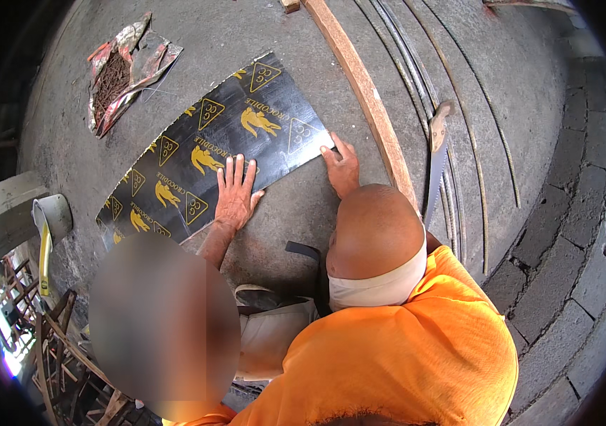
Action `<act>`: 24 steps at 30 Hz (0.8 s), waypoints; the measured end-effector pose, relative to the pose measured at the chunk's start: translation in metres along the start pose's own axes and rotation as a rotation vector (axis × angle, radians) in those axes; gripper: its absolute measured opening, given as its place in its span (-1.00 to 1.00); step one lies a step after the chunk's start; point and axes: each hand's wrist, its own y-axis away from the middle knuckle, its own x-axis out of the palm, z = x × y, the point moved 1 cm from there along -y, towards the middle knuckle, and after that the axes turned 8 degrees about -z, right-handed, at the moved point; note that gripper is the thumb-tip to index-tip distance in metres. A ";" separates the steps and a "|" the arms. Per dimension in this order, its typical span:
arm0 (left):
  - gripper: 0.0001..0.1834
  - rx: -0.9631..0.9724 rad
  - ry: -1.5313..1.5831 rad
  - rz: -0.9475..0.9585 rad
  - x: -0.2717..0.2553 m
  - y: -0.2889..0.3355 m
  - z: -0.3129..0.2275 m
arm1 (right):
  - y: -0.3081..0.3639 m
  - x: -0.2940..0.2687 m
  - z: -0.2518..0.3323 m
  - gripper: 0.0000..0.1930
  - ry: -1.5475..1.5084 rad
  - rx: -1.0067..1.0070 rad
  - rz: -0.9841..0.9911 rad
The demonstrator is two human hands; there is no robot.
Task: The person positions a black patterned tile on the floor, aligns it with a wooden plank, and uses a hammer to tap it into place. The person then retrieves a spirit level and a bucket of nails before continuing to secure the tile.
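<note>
A black-faced plywood panel (232, 145) with yellow figures and triangles printed on it lies slanted on the concrete floor. Its far edge looks rough and pale. My left hand (235, 195) rests flat on the near part of the panel, fingers spread and thumb out to the side. At the panel's right corner, my right hand (342, 169) has its thumb and fingers closed on the edge; the underside of that grip is hidden. A handsaw (436, 167) with a wooden handle lies to the right, apart from both hands.
A long timber (367, 92) and several metal rods (470, 128) lie right of the panel. An opened bag of rusty nails (113, 82) sits far left. Scrap wood (58, 355) is piled lower left, and grey blocks (558, 241) line the right side.
</note>
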 end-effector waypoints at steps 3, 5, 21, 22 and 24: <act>-0.15 0.012 -0.004 0.016 -0.002 0.001 -0.001 | -0.002 0.003 -0.008 -0.50 -0.072 0.028 -0.011; -0.15 0.007 -0.033 0.015 -0.004 0.000 -0.005 | -0.003 0.004 -0.016 -0.51 -0.090 0.023 -0.026; -0.41 -1.410 0.138 -0.430 0.040 0.288 0.363 | -0.028 0.005 -0.014 -0.42 -0.152 0.207 0.261; -0.42 -1.479 0.178 -0.267 0.047 0.326 0.381 | -0.027 0.003 -0.011 -0.41 -0.136 0.213 0.277; -0.47 -1.676 0.267 -0.271 0.066 0.381 0.395 | -0.027 0.000 -0.006 -0.40 -0.127 0.196 0.287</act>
